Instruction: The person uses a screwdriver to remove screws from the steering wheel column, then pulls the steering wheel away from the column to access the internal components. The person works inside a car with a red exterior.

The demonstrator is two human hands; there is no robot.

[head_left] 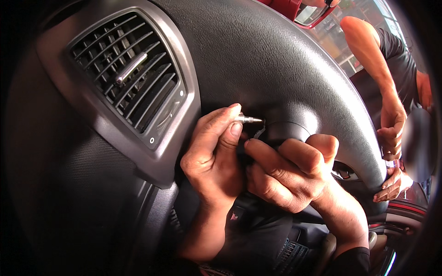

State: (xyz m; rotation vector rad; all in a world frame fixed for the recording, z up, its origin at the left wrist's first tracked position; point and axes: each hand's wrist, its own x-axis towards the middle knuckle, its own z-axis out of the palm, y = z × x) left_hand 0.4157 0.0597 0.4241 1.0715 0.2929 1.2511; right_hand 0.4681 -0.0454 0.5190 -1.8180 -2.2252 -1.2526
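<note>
Pebble-textured black dashboard (258, 64) curves beside a slatted vent (131, 69) (small white symbols (152, 140) mark one side). The right hand (294, 172) curls, grip unclear; the left hand (212, 158) pinches, near a round black housing (287, 131), a pointed metal tool (248, 119).

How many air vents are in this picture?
1: the slatted air vent at upper left, beside the black textured panel, up and left of the left hand holding a silver-tipped tool. Others may be hidden.
</note>
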